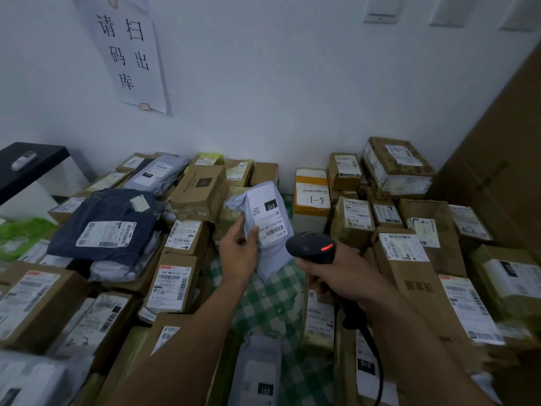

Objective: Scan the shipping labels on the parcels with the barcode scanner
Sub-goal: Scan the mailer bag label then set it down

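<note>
You face a white wall (278,83) in dim light. A paper sign (128,54) hangs upper left, white switch plates (380,10) upper right, a black table (49,161) at the left edge, green checked cloth (272,303) lower centre.

The room is dim, with a cool bluish cast over everything. The light is soft and even, from no source in view. The white wall (292,98) is brightest near its middle and darkens toward the corners. Shadows are faint, pooling only in the gaps between the parcels (199,189). No hard glare shows. The scanner (310,247) carries 1 small red glow. The centre is sharp: print on the grey bag (268,221) reads clearly. Toward the edges the picture smears, and the near-left boxes (29,306) and near-right boxes (468,312) are blurred. The wide lens bends the paper sign (128,54) and tilts the big cardboard sheet (497,171). The 2 forearms (190,332) look dark, underexposed.
</note>
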`<state>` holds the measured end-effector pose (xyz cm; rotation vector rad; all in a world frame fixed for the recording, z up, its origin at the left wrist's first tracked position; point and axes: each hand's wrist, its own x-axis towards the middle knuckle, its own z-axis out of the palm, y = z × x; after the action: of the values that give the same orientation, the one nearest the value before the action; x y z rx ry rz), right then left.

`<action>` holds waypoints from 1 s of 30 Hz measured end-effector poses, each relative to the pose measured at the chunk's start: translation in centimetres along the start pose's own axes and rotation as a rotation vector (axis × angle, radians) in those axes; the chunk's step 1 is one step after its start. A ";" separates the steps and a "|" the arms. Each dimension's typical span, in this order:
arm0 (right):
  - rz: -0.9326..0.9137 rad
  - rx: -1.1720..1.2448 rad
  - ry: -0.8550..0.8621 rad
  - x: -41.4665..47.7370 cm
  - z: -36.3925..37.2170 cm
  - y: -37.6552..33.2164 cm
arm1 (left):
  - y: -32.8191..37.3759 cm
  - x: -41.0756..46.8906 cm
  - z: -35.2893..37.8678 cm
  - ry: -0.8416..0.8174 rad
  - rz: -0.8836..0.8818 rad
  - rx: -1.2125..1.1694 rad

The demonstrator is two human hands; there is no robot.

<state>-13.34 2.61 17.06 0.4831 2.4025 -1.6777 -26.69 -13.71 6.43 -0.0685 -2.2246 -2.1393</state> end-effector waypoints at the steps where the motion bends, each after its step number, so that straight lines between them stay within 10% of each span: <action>1: -0.003 0.006 0.005 0.1 -0.1 0.0 | -0.2 0.1 0.0 -0.006 -0.004 0.001; 30: 0.237 0.204 0.270 15.7 -8.5 4.6 | -4.8 19.7 18.8 -0.534 -0.110 0.283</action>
<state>-26.00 14.55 10.98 1.0438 2.2392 -1.8563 -46.84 4.80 2.34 -0.5798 -2.8582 -2.0055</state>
